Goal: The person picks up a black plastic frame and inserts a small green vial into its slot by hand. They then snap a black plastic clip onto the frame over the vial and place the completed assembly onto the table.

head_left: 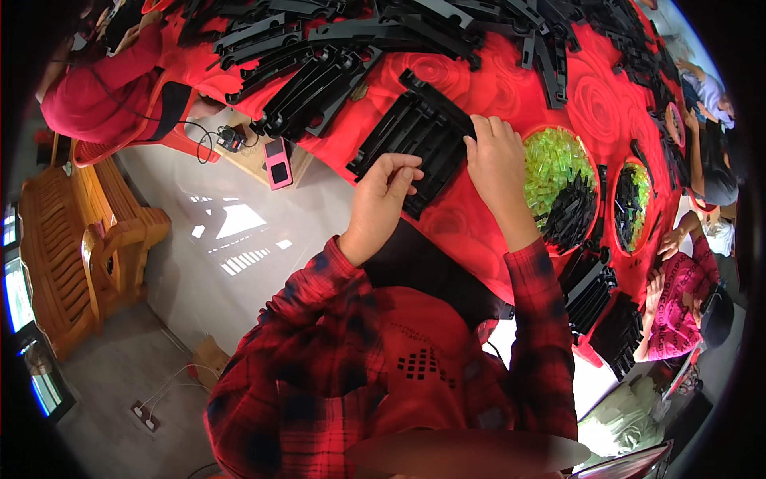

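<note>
Several long black plastic strips [415,128] lie side by side on the red rose-patterned tablecloth in front of me. At their near left side is my left hand [381,195], its fingers curled and thumb pressed toward the forefinger. Whatever is in that pinch is too small or hidden to make out. My right hand [496,160] grips the right end of the strips, thumb on the near side and fingers bent over the far side. Right of it stands a round container of small yellow-green pieces [546,152] and short black pieces [570,211].
More black strips [319,92] are heaped across the table's far side. A second container [630,207] holds green and black pieces. Bundled black strips [590,291] lie near my right arm. Co-workers sit left and right. A pink device [277,164] rests on a stool.
</note>
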The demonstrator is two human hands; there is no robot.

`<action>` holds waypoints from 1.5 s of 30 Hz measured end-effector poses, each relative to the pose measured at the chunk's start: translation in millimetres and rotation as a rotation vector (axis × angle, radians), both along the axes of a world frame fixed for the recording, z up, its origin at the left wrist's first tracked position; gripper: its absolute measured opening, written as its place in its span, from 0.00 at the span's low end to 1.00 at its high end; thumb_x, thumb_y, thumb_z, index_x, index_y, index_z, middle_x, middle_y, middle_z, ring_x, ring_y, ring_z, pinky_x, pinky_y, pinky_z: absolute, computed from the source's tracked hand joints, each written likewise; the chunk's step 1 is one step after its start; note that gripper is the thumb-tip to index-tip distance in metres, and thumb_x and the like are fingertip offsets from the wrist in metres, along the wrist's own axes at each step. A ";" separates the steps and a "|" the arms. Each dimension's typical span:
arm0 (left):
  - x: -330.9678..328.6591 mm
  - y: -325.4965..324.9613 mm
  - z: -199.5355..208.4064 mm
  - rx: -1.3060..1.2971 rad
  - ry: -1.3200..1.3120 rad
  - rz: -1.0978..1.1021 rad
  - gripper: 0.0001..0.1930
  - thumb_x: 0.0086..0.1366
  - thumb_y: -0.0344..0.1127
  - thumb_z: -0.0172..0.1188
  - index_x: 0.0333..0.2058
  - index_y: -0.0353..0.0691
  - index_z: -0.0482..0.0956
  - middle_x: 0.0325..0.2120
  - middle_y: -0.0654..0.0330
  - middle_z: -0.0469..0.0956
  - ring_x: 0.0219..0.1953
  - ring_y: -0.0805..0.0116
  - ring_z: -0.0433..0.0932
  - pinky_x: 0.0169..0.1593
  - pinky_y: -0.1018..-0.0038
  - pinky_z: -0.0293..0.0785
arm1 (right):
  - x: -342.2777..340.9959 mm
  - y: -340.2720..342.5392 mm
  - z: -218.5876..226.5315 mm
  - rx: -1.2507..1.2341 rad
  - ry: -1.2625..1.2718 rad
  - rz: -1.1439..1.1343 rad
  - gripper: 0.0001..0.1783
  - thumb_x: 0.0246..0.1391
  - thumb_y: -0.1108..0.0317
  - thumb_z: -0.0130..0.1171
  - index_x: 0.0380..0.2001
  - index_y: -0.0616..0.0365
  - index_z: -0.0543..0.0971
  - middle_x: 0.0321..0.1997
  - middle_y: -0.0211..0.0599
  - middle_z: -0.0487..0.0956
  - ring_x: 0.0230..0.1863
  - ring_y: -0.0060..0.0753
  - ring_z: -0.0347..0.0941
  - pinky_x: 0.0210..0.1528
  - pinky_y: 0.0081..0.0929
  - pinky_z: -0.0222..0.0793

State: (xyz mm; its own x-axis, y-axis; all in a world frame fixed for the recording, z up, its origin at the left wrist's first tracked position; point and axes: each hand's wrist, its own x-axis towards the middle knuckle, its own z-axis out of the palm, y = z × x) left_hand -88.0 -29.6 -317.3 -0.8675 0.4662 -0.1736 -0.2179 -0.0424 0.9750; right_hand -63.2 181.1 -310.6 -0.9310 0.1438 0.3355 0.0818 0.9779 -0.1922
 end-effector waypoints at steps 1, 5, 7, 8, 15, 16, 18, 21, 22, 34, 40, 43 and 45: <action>3.4 -0.4 -4.0 -0.006 0.019 -0.016 0.10 0.74 0.29 0.50 0.50 0.36 0.76 0.38 0.62 0.79 0.35 0.78 0.74 0.40 0.82 0.72 | -2.1 -1.0 -1.7 0.003 0.011 -0.002 0.19 0.50 0.70 0.64 0.47 0.61 0.76 0.39 0.39 0.76 0.42 0.44 0.72 0.43 0.40 0.66; 13.6 -1.2 -5.3 -0.046 0.008 -0.057 0.10 0.73 0.28 0.51 0.49 0.35 0.76 0.38 0.61 0.79 0.35 0.77 0.75 0.41 0.80 0.73 | -8.4 -3.1 -3.7 0.028 0.032 -0.012 0.18 0.50 0.68 0.65 0.46 0.59 0.77 0.39 0.37 0.76 0.42 0.41 0.72 0.42 0.38 0.65; 15.8 -1.6 -7.0 -0.050 -0.002 -0.066 0.10 0.73 0.28 0.51 0.49 0.35 0.76 0.38 0.61 0.79 0.35 0.77 0.75 0.41 0.80 0.73 | -9.2 -3.5 -2.6 0.047 0.039 -0.013 0.18 0.50 0.68 0.65 0.45 0.59 0.78 0.38 0.36 0.76 0.41 0.41 0.71 0.42 0.38 0.65; 16.4 -1.5 -7.0 -0.048 -0.017 -0.073 0.10 0.73 0.28 0.51 0.49 0.35 0.76 0.38 0.61 0.79 0.35 0.77 0.75 0.41 0.80 0.73 | -8.8 -3.4 -2.3 0.067 0.046 -0.010 0.18 0.50 0.68 0.65 0.45 0.59 0.78 0.38 0.36 0.76 0.41 0.40 0.71 0.42 0.38 0.64; 6.7 0.1 -3.9 -0.010 -0.013 -0.054 0.17 0.76 0.35 0.47 0.57 0.33 0.69 0.45 0.57 0.79 0.41 0.72 0.77 0.46 0.77 0.74 | 15.2 -21.3 14.1 0.001 0.190 0.049 0.20 0.49 0.68 0.66 0.46 0.60 0.76 0.36 0.38 0.73 0.39 0.44 0.69 0.41 0.40 0.63; 6.4 1.8 -2.0 -0.014 -0.016 -0.045 0.17 0.76 0.35 0.47 0.57 0.33 0.69 0.45 0.57 0.79 0.41 0.72 0.77 0.46 0.77 0.74 | 23.0 -28.4 17.9 -0.013 0.209 0.054 0.21 0.48 0.68 0.66 0.46 0.61 0.76 0.35 0.39 0.72 0.38 0.45 0.69 0.40 0.40 0.62; 7.6 11.9 3.7 0.166 -0.082 -0.009 0.23 0.78 0.42 0.44 0.62 0.32 0.63 0.51 0.54 0.75 0.49 0.67 0.77 0.54 0.72 0.72 | 40.2 -41.6 21.4 -0.027 0.225 0.059 0.22 0.46 0.69 0.67 0.46 0.61 0.75 0.34 0.40 0.71 0.37 0.45 0.68 0.39 0.41 0.62; 12.4 26.0 3.9 0.271 -0.206 -0.053 0.27 0.78 0.47 0.42 0.64 0.33 0.59 0.53 0.53 0.74 0.53 0.65 0.75 0.58 0.69 0.71 | 62.8 -59.5 23.0 -0.048 0.217 0.066 0.24 0.44 0.71 0.68 0.46 0.61 0.75 0.32 0.39 0.70 0.34 0.44 0.67 0.37 0.42 0.61; 14.5 28.5 3.2 0.293 -0.251 -0.064 0.27 0.78 0.48 0.42 0.65 0.33 0.58 0.52 0.53 0.74 0.52 0.66 0.75 0.57 0.70 0.72 | 69.9 -64.6 25.2 -0.068 0.172 0.056 0.24 0.45 0.70 0.69 0.47 0.62 0.75 0.32 0.38 0.71 0.34 0.44 0.68 0.40 0.41 0.61; 29.7 25.8 -0.5 -0.150 0.230 -0.146 0.23 0.75 0.39 0.49 0.61 0.28 0.65 0.53 0.40 0.74 0.56 0.51 0.74 0.59 0.66 0.69 | 76.9 -69.6 43.9 -0.247 0.040 -0.045 0.31 0.40 0.72 0.69 0.52 0.56 0.74 0.48 0.39 0.71 0.50 0.41 0.68 0.54 0.44 0.59; 36.8 30.7 9.8 -0.220 0.421 -0.163 0.21 0.73 0.35 0.48 0.59 0.27 0.67 0.49 0.37 0.74 0.52 0.41 0.74 0.56 0.60 0.70 | 82.7 -70.5 33.0 -0.200 -0.029 -0.079 0.30 0.41 0.73 0.66 0.51 0.61 0.72 0.48 0.45 0.69 0.51 0.45 0.67 0.55 0.45 0.57; 37.9 31.7 8.1 -0.287 0.484 -0.182 0.22 0.72 0.35 0.49 0.58 0.24 0.67 0.47 0.35 0.75 0.51 0.40 0.74 0.56 0.59 0.71 | 85.0 -69.1 32.5 -0.178 -0.007 -0.064 0.28 0.42 0.72 0.65 0.50 0.63 0.72 0.47 0.46 0.69 0.50 0.47 0.67 0.55 0.44 0.57; 38.6 31.7 9.5 -0.311 0.499 -0.200 0.22 0.72 0.35 0.49 0.58 0.24 0.67 0.47 0.35 0.75 0.50 0.40 0.75 0.55 0.59 0.71 | 85.3 -68.2 31.7 -0.174 0.005 -0.054 0.27 0.42 0.72 0.65 0.49 0.64 0.72 0.46 0.47 0.69 0.49 0.47 0.67 0.55 0.44 0.57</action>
State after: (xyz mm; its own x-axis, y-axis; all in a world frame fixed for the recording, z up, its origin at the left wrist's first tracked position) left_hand -49.3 2.1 -307.8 -0.7805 0.6205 0.0766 0.2930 0.2548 0.9215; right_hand 22.1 112.9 -279.0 -0.9187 0.2495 0.3060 0.1317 0.9243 -0.3583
